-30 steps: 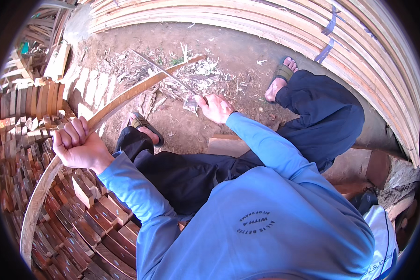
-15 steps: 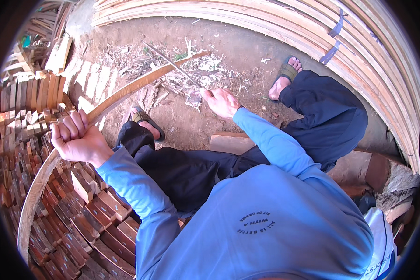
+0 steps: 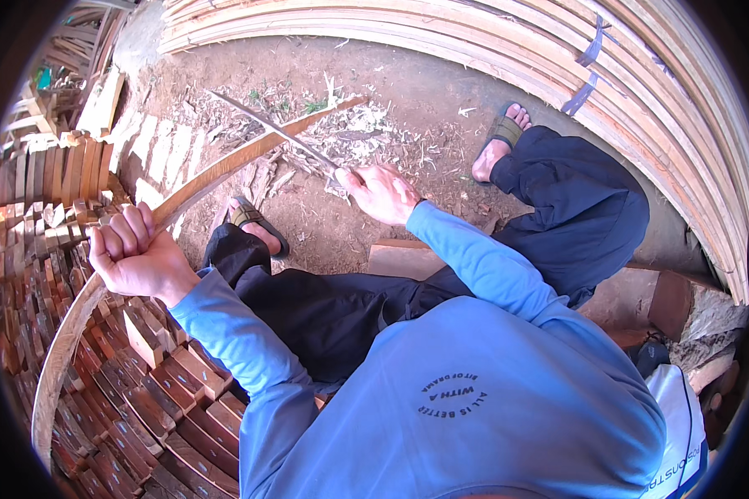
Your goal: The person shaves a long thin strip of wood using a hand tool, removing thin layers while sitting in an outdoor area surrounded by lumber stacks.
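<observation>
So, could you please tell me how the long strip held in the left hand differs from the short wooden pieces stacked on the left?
The long strip is one thin length running from the lower left up over the dirt ground; the short wooden pieces are many stubby blocks. The strip is gripped in the left hand and met by the blade in the right hand; the blocks lie untouched in rows. Both are brownish wood.

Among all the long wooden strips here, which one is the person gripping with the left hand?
The single curved brown strip, running from lower left up toward the shavings. The left hand closes on it; the pale strips are stacked behind, untouched.
</observation>
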### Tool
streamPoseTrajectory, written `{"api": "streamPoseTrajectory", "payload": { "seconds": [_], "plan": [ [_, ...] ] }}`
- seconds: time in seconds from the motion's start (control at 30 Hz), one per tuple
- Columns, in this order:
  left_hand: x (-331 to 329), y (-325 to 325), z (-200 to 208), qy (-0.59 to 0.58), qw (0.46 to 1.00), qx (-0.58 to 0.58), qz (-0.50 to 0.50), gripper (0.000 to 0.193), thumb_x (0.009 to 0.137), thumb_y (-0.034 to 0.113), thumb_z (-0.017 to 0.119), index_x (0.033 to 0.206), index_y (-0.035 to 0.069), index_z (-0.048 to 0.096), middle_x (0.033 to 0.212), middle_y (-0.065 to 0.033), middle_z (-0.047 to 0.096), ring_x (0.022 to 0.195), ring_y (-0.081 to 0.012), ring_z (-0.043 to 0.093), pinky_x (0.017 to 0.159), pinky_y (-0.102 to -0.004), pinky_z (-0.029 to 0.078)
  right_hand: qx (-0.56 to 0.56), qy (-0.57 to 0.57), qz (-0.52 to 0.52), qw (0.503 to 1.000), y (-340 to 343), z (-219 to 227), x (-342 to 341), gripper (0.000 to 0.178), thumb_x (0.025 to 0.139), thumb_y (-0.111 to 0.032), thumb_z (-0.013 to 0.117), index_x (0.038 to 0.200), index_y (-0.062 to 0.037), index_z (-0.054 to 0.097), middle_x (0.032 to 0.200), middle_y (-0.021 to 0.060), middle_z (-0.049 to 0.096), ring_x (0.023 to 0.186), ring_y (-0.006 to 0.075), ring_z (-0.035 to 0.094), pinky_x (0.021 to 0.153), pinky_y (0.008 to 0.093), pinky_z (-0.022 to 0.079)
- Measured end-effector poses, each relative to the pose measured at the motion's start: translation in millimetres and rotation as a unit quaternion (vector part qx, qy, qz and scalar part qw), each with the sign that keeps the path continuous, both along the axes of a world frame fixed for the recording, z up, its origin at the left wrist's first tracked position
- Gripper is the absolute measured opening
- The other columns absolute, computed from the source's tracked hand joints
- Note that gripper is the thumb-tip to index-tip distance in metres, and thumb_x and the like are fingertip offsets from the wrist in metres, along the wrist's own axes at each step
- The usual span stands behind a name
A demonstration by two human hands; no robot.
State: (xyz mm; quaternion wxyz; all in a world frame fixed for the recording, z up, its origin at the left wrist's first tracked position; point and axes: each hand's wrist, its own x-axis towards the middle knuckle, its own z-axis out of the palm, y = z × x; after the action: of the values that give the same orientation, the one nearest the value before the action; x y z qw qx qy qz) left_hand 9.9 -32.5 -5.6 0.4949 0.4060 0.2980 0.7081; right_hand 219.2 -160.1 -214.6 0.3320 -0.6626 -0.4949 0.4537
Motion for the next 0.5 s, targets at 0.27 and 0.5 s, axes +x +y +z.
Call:
{"api": "streamPoseTrajectory", "payload": {
  "seconds": [0.27,0.5],
  "plan": [
    [2.4,4.2,-0.8,-0.004,1.0,-0.001,-0.008,0.043,0.089,0.019,0.045,0.055,0.018,0.019,0.05,0.0034,0.014,0.048,-0.011,0.012,0.048,-0.0293,0.015,-0.051,0.003,-0.038,0.998,6.7,-29.8,-3.0,0.059,0.096,-0.05,0.038,0.08,0.0009,0.063,0.069,0.0243,0.06,0.07,0.0405,0.061,0.067,0.0471,0.045],
    [10.8,-2.9,3.6,-0.01,1.0,-0.004,-0.024,0.043,0.089,0.019,0.045,0.055,0.018,0.019,0.05,0.0033,0.014,0.048,-0.0107,0.011,0.048,-0.0292,0.015,-0.021,-0.018,-0.029,0.999,-6.3,-6.1,-9.0,0.058,0.096,-0.049,0.039,0.078,0.0015,0.062,0.069,0.025,0.06,0.069,0.0395,0.062,0.067,0.0471,0.046]
  ]
}}
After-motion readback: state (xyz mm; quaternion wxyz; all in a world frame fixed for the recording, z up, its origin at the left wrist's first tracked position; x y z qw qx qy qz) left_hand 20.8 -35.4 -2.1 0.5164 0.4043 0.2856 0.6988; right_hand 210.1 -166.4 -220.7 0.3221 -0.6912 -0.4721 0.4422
